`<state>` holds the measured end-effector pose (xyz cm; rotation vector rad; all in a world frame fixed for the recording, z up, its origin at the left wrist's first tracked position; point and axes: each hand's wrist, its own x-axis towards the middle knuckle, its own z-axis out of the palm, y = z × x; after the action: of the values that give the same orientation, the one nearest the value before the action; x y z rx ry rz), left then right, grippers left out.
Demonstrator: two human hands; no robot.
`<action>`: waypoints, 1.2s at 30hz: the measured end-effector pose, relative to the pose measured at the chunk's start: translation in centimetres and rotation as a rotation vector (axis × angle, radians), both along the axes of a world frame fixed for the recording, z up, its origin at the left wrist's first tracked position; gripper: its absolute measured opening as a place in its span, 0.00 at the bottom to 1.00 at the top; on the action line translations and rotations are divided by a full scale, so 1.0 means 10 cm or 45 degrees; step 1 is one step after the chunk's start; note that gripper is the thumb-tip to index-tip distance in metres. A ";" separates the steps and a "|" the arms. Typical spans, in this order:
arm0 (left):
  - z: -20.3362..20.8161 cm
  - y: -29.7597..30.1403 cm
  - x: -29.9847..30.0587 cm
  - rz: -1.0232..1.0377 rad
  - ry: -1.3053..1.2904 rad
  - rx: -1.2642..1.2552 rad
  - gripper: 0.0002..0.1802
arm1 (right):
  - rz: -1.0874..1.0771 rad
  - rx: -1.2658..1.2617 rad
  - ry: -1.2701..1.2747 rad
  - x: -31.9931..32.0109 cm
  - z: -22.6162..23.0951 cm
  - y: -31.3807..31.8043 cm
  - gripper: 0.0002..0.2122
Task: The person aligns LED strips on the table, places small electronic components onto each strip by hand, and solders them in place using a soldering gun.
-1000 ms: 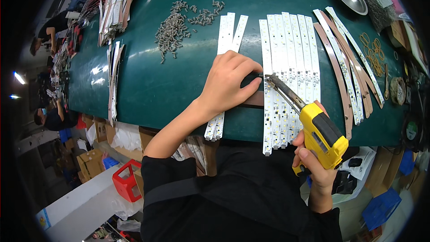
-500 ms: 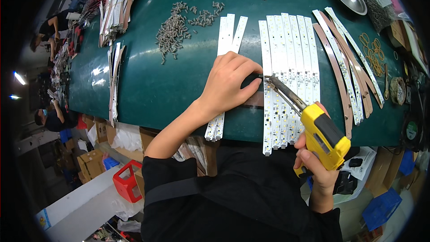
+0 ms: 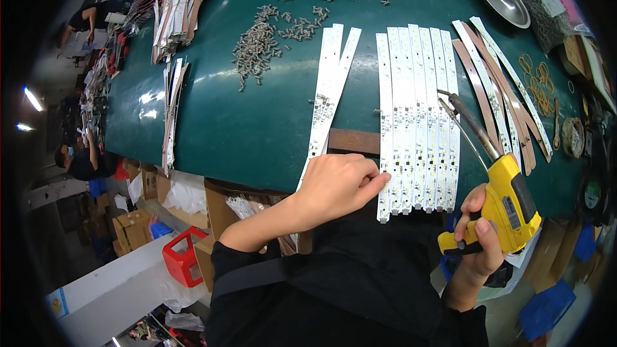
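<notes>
My right hand (image 3: 479, 238) is wrapped round the handle of a yellow and black soldering gun (image 3: 514, 202). Its metal tip is raised over the right end of a row of white LED strips (image 3: 421, 115) lying side by side on the table. My left hand (image 3: 344, 183) has thumb and fingers drawn together at the lower left edge of the leftmost LED strip (image 3: 384, 148) in that row, seemingly gripping it. A small component sticks out from this strip's left side, farther up. Left of the row lie a few more white strips (image 3: 331, 83), their lower ends hidden behind my left hand.
On the green table (image 3: 212, 122) lie piles of small metal components (image 3: 257, 45). A brown wooden bar (image 3: 355, 142) sits beside the row. Farther right are loose strips (image 3: 498, 83), rubber bands (image 3: 540, 83) and a metal bowl (image 3: 503, 1). Strip bundles (image 3: 183, 6) lie far left.
My left hand has come down toward me, from the strip's middle to its lower part. The soldering gun has lifted off the leftmost strip and moved right.
</notes>
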<state>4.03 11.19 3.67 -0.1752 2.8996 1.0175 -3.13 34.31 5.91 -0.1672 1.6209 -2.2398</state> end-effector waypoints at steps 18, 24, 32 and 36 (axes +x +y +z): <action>0.22 -0.71 0.27 0.415 -0.308 -0.194 0.16 | -0.009 -0.074 0.049 -0.04 -0.05 0.06 0.23; 0.09 -0.37 0.43 0.390 -0.126 -0.543 0.32 | 0.025 -0.061 0.042 -0.07 -0.05 0.04 0.23; 0.05 -0.55 0.44 0.506 -0.178 -0.569 0.26 | 0.035 -0.097 0.050 -0.07 -0.07 0.07 0.24; 0.15 -0.67 0.51 0.707 -0.077 -0.372 0.25 | 0.006 -0.063 0.052 -0.05 -0.10 0.10 0.23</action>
<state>9.18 4.48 5.14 -1.0499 2.9867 0.5994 -3.64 35.27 4.95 -0.2315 1.5849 -2.2881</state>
